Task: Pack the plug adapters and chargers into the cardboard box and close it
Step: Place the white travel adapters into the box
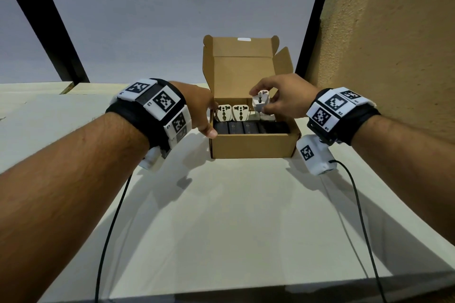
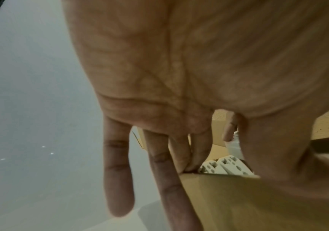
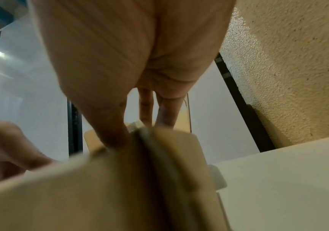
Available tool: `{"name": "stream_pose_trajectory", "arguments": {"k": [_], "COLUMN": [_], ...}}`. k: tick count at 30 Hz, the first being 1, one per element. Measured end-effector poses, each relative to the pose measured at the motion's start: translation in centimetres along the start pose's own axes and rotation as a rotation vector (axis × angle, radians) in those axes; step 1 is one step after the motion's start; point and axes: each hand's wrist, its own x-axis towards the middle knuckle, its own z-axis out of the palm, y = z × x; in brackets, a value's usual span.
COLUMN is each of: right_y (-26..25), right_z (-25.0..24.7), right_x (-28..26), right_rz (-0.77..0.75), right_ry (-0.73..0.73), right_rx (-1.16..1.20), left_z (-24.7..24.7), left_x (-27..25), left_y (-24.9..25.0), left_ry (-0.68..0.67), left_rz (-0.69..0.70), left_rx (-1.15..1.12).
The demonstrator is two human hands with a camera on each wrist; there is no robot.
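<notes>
The open cardboard box point(image 1: 253, 146) stands mid-table with its lid point(image 1: 243, 74) upright at the back. Inside, two white plug adapters point(image 1: 224, 112) point(image 2: 228, 167) stand side by side behind a row of black chargers point(image 1: 246, 128). My right hand point(image 1: 261, 106) pinches another white adapter point(image 1: 259, 99) just above the box's back right part. My left hand point(image 1: 209, 118) rests with fairly straight fingers point(image 2: 159, 164) against the box's left wall point(image 2: 228, 203), its fingertips at the rim. In the right wrist view the box point(image 3: 120, 187) is a close blur, and the held adapter is mostly hidden.
The white table point(image 1: 221, 204) runs from the box to its front edge near me. A rough tan wall point(image 1: 394, 32) rises close on the right, beside a black post point(image 1: 310, 32). Black cables point(image 1: 110, 229) hang from both wrists over the table.
</notes>
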Motion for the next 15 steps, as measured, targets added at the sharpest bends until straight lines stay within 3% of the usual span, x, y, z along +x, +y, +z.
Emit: {"name": "stream_pose_trajectory", "arguments": {"k": [15], "right_y": [0.15], "right_z": [0.62], "right_x": [0.22], "right_rz": [-0.031], "right_ry": [-0.041], "right_rx": [-0.051], "left_z": [-0.2], "left_x": [-0.34], "left_y": [0.14], "left_ry": [-0.008], "left_rz": [-0.008], "left_rx": [0.011]}}
